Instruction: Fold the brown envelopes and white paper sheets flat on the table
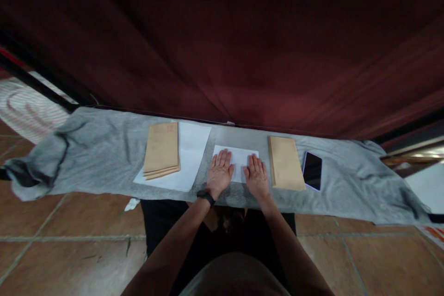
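Note:
My left hand [220,172] lies flat on the left part of a white sheet of paper [239,159], its fingers stretched away from me. On the sheet's right part rests my right hand [256,175], also flat with the fingers a little apart. Between the two thumbs a strip of the white paper shows. Left of my hands, a stack of brown envelopes [162,146] sits on larger white sheets [191,148]. Close by on the right of my right hand is another stack of brown envelopes [286,163]. Neither hand grips anything.
A grey cloth [107,157] covers the narrow work surface. The phone [312,170] lies face up beyond the right envelopes. Dark red fabric [222,55] rises along the far edge. Below are floor tiles [79,222] with a crumpled white scrap [132,204].

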Tool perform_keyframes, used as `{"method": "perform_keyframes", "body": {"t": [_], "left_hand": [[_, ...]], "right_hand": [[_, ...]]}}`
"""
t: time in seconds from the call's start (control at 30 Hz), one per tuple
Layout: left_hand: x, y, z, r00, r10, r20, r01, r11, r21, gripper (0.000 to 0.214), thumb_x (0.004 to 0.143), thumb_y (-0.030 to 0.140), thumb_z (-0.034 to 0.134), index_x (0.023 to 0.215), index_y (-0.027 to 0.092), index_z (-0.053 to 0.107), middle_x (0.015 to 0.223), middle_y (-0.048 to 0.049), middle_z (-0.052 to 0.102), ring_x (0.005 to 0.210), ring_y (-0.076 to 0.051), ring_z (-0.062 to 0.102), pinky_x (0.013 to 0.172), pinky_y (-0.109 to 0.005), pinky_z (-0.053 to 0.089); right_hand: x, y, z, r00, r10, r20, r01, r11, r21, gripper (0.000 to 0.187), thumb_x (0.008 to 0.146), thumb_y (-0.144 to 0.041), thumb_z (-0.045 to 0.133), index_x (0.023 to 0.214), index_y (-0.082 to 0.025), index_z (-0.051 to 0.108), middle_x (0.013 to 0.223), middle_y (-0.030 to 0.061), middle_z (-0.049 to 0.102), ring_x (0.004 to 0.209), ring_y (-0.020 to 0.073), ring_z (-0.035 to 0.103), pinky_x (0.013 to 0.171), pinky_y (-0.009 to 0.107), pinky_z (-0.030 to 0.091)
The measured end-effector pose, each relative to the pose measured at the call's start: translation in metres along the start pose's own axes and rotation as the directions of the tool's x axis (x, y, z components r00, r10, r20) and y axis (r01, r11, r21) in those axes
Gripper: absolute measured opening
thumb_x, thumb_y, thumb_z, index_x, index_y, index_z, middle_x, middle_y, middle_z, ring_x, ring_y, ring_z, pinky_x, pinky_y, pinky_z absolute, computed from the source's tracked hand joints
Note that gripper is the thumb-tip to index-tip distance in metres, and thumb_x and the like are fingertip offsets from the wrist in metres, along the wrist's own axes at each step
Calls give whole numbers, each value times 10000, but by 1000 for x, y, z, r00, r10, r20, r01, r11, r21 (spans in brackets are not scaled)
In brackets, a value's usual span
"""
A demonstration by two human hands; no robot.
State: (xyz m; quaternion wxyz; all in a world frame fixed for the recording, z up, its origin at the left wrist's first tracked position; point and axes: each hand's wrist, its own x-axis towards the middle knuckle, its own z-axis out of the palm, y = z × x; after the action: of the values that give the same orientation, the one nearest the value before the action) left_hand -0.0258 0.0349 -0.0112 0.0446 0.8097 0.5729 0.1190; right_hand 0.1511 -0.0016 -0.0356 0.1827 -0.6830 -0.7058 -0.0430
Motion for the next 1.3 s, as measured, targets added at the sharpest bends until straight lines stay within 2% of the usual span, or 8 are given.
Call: {"method": "perform_keyframes", "body": {"t": [0.23,0.37,0.43,0.57,0.73,1.03,1.3], "left_hand": [[0,-1,2,1000,6,-9,-6,1000,3,594,1036,365,317,1588,147,307,1648,-94,318,1554,-227,220,1281,-466,169],[0,0,0,1000,10,-11,-10,1000,3,584,1043,369,294,1576,134,335,1646,-101,321,1554,-235,217,1281,-467,168],[0,0,-1,1000,10,-10,-10,1000,6,579,1042,361,291,1571,131,345,1644,-103,329,1555,-237,214,1281,-467,162],[0,-1,-1,1000,21,2,-21,1000,16,573,1032,329,296,1567,131,353,1644,-105,330,1558,-237,202,1282,-470,154],[1,-2,0,999,15,29,-16,999,28,569,1028,240,217,1565,109,350,1648,-106,326,1560,-226,193,1281,-458,163],[2,-1,3,1000,7,27,-8,999,37,571,1046,284,227,1591,129,296,1645,-101,331,1558,-222,203,1278,-476,172],[2,-1,0,999,14,33,-15,998,57,574,1032,309,300,1577,137,337,1653,-84,314,1560,-228,196,1285,-453,150]], "right_hand": [[-8,8,-4,997,33,-66,-33,999,5,566,1075,-369,285,1566,-99,360,1575,183,437,1462,288,400,1188,504,307],[-5,1,-8,992,99,-73,-98,995,21,566,1079,-356,254,1543,-61,391,1570,204,436,1462,306,401,1184,511,312],[1,-9,-10,994,95,-52,-92,994,51,569,1078,-350,245,1550,-62,377,1583,197,419,1479,303,376,1186,510,313],[19,-37,-10,998,-3,63,-6,990,140,575,1070,-360,247,1568,-97,362,1615,157,377,1511,266,325,1210,473,305],[33,-59,-3,989,-59,139,34,985,171,551,1074,-342,245,1525,-96,445,1604,128,406,1508,229,333,1237,420,273],[37,-52,2,988,-34,154,15,992,121,513,1085,-333,273,1535,-149,439,1614,99,394,1510,241,321,1241,451,214],[36,-42,6,997,-6,71,0,997,75,501,1075,-314,309,1533,-161,444,1598,127,418,1482,263,366,1218,481,242]]}}
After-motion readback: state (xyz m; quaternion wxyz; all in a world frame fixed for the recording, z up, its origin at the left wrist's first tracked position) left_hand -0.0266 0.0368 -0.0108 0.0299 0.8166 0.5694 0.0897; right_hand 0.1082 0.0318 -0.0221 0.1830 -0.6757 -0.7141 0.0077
